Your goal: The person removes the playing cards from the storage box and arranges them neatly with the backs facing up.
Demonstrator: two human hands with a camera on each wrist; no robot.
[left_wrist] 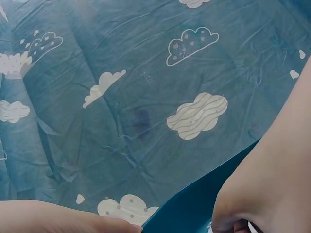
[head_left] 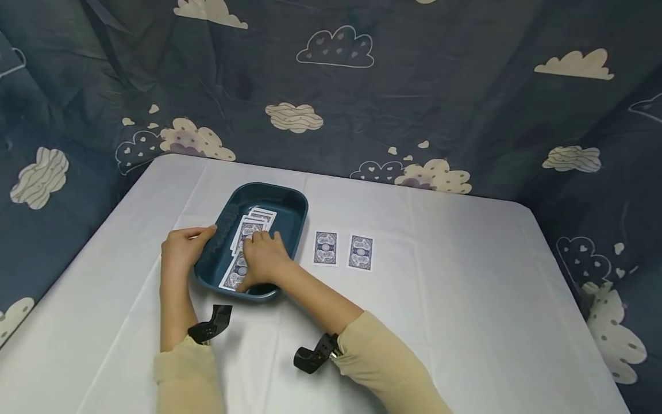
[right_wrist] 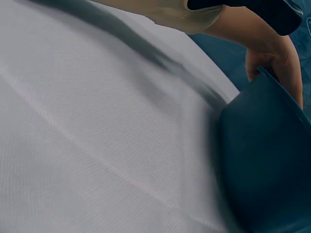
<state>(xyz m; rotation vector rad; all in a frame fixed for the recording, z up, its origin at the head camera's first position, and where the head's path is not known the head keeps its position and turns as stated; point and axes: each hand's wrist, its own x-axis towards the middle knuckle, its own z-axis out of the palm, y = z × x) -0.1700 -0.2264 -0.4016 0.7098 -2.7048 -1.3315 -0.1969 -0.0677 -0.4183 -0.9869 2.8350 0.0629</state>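
Note:
My left hand (head_left: 181, 251) pinches the left rim of a deep teal tray (head_left: 292, 201), thumb and fingers on either side of its edge. The right wrist view shows the same left hand (right_wrist: 274, 65) over the tray wall (right_wrist: 267, 155). Inside the tray, several blue-backed playing cards (head_left: 251, 229) lie in an overlapping pile. My right hand (head_left: 266, 259) is down in the tray over a nearer card (head_left: 235, 272), thumb near its lower end and fingers farther up; I cannot tell whether it grips the card. In the left wrist view, this hand's (left_wrist: 272, 189) fingers bend downward.
Two playing cards lie face down, side by side, right of the tray: a left one (head_left: 325, 248) and a right one (head_left: 360, 253). A white cloth (head_left: 465, 299) covers the table. Dark cloud-patterned fabric (head_left: 393, 115) hangs behind and at both sides.

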